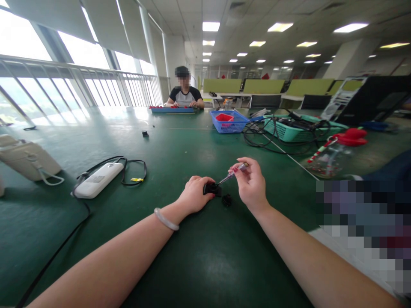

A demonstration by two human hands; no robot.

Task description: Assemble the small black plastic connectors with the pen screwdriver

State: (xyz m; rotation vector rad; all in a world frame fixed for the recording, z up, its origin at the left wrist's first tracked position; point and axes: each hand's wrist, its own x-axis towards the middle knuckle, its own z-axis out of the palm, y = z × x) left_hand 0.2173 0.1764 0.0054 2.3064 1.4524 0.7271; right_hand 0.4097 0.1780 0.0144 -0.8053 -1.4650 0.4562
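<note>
A person's left hand point(196, 194) held a small black part point(210, 189) low over a green tabletop point(205, 265), fingers curled around it, while the right hand point(252, 184) gripped a slim screwdriver point(226, 178), its tip at the part. Another black piece point(226, 200) lay just beside, between the hands. Across the table, a co-worker point(185, 95) sat behind a blue tray point(173, 110).

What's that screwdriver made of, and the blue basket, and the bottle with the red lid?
Screwdriver: thin, silvery-grey shaft, so probably metal; handle too small to judge.
Blue basket: probably smooth plastic, evenly coloured with rows of holes.
Bottle: shiny, see-through, so glass or clear plastic.
</note>
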